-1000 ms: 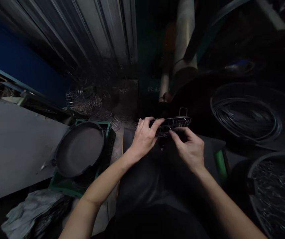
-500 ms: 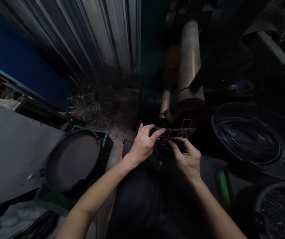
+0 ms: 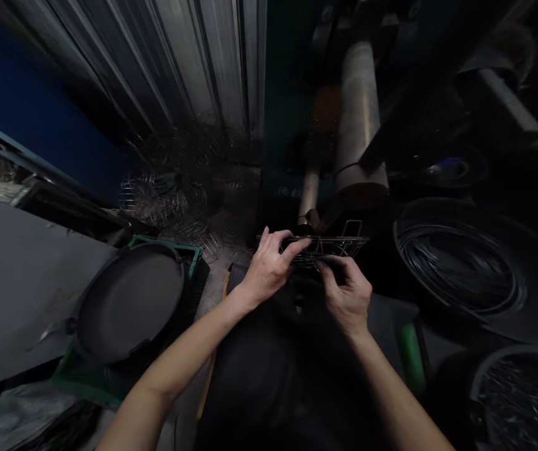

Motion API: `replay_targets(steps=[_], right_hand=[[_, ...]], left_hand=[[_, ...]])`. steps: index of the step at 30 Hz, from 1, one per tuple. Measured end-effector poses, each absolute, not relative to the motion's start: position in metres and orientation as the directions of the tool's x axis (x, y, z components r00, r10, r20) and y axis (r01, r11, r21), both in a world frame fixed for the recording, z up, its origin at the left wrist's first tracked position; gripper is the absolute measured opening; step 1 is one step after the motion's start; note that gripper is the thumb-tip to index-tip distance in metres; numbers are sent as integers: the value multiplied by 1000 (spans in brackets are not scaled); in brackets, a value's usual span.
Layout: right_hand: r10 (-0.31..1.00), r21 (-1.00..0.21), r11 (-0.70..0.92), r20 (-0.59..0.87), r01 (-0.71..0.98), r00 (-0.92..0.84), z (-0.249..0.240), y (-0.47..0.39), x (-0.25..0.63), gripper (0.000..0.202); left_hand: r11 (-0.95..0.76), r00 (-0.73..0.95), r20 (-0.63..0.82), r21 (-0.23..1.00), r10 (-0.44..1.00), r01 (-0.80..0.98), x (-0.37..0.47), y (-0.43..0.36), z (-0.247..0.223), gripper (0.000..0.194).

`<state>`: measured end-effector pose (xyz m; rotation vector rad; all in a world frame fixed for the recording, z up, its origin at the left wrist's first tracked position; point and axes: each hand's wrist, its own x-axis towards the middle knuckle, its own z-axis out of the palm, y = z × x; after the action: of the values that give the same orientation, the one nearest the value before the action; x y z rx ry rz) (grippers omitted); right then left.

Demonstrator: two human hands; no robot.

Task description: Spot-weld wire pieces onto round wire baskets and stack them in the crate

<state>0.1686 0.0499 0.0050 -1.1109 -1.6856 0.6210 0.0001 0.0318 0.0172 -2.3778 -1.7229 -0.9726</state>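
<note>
Rack [image 3: 354, 239]: in both hands, near the lower end of the post [image 3: 309, 191]. Left hand [image 3: 269, 266] grips the rim; right hand [image 3: 351, 297] pinches at the lower wires, any small part indiscernible. Advisable: steady the rim left-handed; keep fingertips clear of the post.
</note>
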Motion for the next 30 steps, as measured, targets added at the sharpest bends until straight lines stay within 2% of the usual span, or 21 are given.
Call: replay_targets(steps=[10,24,30], right_hand=[[876,-799,471,475,374,-87,4,57,165,10],[872,-795,476,480,376,-89,3,64,161,11],[850,-732,507,512,456,-123,2,65,161,16]], left_hand=[[-385,170,536,320,827,865,-1,41,17,50],[-348,163,469,341,868,873,-4,46,18,50],[-338,164,476,306,864,890,-4,46,18,47]])
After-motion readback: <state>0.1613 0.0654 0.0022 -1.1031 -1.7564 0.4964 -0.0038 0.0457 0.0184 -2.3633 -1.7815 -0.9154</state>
